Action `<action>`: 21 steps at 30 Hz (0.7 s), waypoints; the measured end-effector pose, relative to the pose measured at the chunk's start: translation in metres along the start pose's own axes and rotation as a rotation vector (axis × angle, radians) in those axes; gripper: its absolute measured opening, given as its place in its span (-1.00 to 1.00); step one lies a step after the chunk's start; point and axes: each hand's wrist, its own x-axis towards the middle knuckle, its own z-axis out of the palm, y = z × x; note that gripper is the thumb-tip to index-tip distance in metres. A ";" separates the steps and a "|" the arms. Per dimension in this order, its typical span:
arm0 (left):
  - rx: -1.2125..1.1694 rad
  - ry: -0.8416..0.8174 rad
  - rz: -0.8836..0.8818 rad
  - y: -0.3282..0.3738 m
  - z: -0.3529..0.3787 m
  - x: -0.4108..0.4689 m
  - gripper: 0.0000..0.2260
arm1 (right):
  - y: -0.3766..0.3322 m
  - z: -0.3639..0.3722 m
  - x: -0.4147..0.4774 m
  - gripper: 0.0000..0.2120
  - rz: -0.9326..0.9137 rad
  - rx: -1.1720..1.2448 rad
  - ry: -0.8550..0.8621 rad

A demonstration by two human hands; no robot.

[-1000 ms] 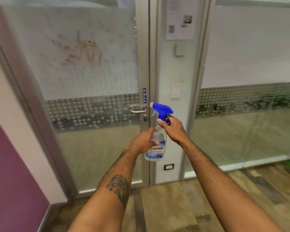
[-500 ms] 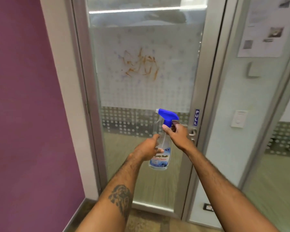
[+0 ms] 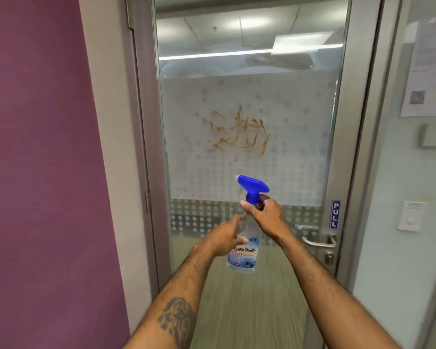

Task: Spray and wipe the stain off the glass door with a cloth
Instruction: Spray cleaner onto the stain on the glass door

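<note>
Both hands grip a bottle (image 3: 243,250) labelled, seemingly, "Glass Cleaner".

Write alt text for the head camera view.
Two bare hands hold a glass cleaner spray bottle before a glass door with an orange stain: left hand on the body, right hand at its neck. No cloth is visible.

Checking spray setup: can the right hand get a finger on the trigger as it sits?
Probably yes. The right hand grips the spray bottle neck just under the blue trigger head, nothing between; the left hand steadies the body.
</note>
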 end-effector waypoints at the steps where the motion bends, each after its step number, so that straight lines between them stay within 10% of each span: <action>1: 0.004 -0.005 0.009 -0.007 -0.008 0.006 -0.31 | -0.003 0.008 0.008 -0.72 -0.002 -0.011 0.019; 21: -0.054 -0.148 0.048 -0.064 -0.109 0.135 -0.36 | -0.020 0.072 0.172 -0.70 0.006 0.170 0.069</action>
